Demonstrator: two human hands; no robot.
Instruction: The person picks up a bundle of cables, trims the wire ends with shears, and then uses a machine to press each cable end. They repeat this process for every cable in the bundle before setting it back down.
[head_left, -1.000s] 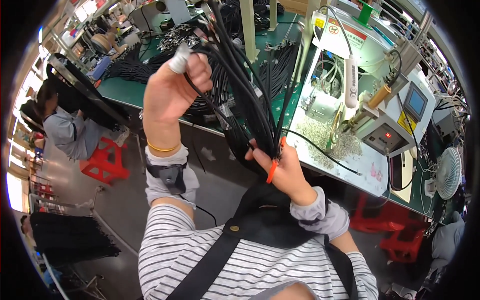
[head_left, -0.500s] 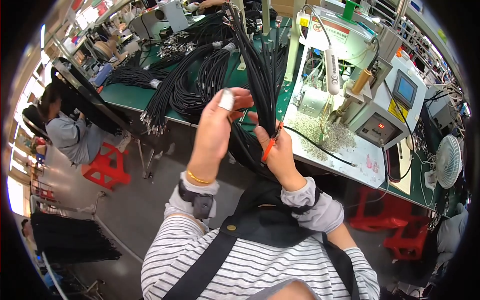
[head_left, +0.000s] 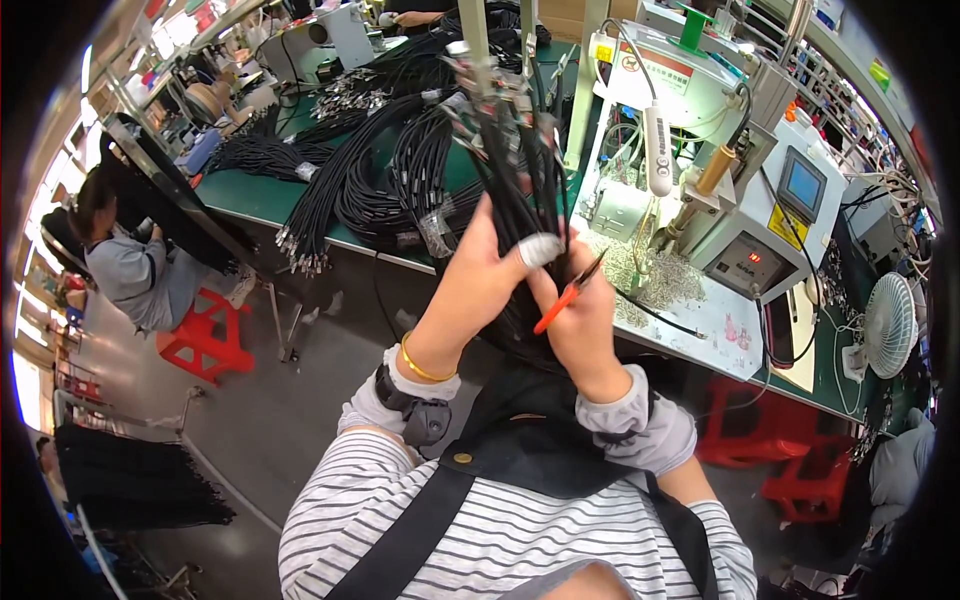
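A thick bundle of black cables (head_left: 515, 195) stands upright before me, its metal-tipped ends blurred at the top. My left hand (head_left: 478, 285) closes round the bundle from the left, its white-wrapped thumb lying across the front. On the other side my right hand (head_left: 585, 325) grips the same bundle lower down. Small orange-handled snips (head_left: 562, 306) also sit in the right hand, their dark tips pointing up and right. The palms hide the middle of the bundle, and its lower part hangs in shadow near my black apron (head_left: 520, 440).
More black cable bundles (head_left: 400, 180) lie on the green table (head_left: 250, 200). To the right stand a bench machine (head_left: 750, 250), a metal-strewn white worktop (head_left: 690, 335) and a fan (head_left: 890, 325). A person (head_left: 125, 260) sits at left on a red stool (head_left: 205, 340).
My left hand has moved right and closed on the bundle, from open beside it. The cable tops now look blurred and lower. My right hand has shifted slightly right, still holding snips.
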